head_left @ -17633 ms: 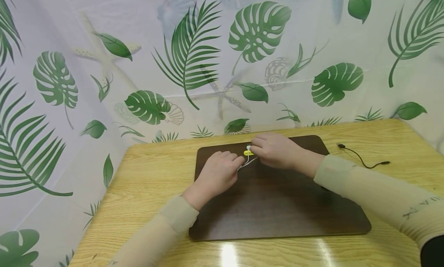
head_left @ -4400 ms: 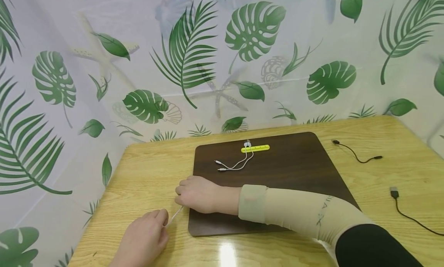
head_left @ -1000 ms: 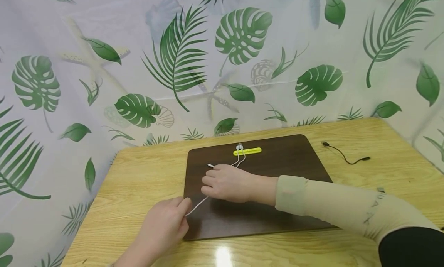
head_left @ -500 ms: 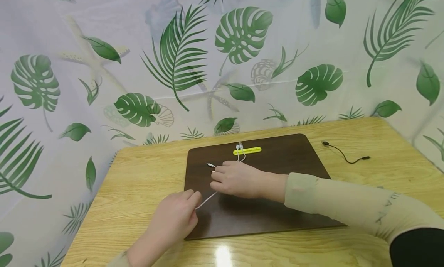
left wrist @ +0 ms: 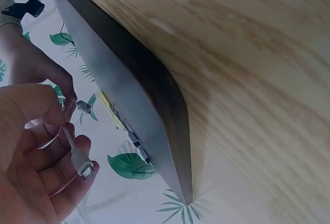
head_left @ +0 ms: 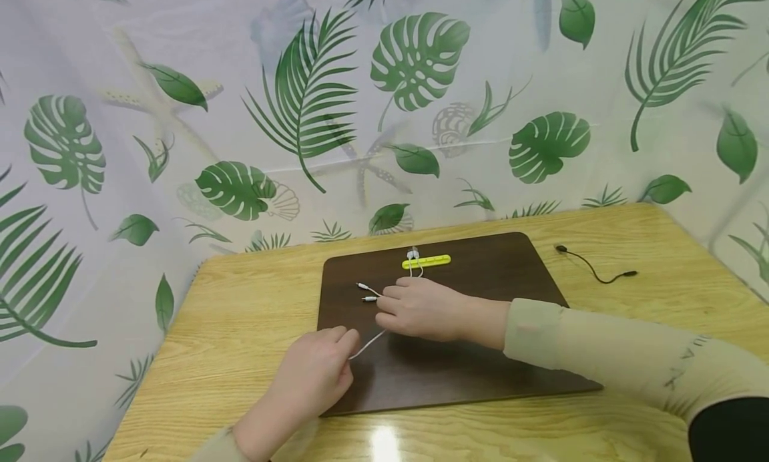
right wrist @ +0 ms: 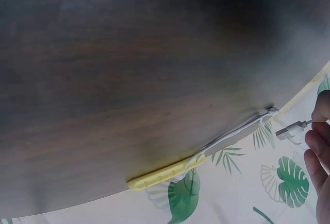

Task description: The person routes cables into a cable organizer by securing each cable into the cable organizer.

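Observation:
My left hand (head_left: 315, 365) pinches a white charging cable (head_left: 368, 345) near one end; its small metal-tipped connector (left wrist: 82, 163) sticks out past the fingers. My right hand (head_left: 426, 308) pinches the other end, just behind a USB plug (right wrist: 292, 130). The cable runs in a short stretch between both hands, over a dark brown board (head_left: 480, 368). Toward the board's back edge lies a yellow cable clip strip (head_left: 435, 260). Two white cables are set in its left end, and their small connectors (head_left: 368, 298) lie on the board left of my right hand.
A short black cable (head_left: 595, 265) lies on the wooden table (head_left: 240, 308) to the right of the board. Behind the table hangs a white cloth (head_left: 336, 41) printed with green leaves.
Over the last second both hands shift right across the board, holding the white cable. At 4.4 s ago they were by the board's left edge; at 17.6 s ago they were at the yellow clip.

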`<state>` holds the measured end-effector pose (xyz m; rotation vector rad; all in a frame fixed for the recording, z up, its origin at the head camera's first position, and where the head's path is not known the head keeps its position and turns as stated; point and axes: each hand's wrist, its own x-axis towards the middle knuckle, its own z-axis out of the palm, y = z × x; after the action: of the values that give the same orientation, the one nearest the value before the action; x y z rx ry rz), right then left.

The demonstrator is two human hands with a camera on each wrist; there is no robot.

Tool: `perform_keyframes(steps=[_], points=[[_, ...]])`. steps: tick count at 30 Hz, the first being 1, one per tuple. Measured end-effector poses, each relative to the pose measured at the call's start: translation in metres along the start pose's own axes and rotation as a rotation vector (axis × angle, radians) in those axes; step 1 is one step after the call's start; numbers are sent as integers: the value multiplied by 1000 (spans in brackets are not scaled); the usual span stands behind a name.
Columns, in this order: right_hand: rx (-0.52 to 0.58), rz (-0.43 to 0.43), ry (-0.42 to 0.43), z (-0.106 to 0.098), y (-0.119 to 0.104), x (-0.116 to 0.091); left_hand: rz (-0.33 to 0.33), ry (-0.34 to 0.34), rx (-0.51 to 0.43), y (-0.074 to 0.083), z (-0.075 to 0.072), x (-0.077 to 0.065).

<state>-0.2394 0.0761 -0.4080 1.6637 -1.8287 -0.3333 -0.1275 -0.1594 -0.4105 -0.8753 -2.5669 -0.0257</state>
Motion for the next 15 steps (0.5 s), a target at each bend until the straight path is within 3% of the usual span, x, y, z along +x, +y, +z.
perform_keyframes(steps=[15], points=[[-4, -15, 22, 3, 2, -16, 41, -10, 5, 3, 4, 11]])
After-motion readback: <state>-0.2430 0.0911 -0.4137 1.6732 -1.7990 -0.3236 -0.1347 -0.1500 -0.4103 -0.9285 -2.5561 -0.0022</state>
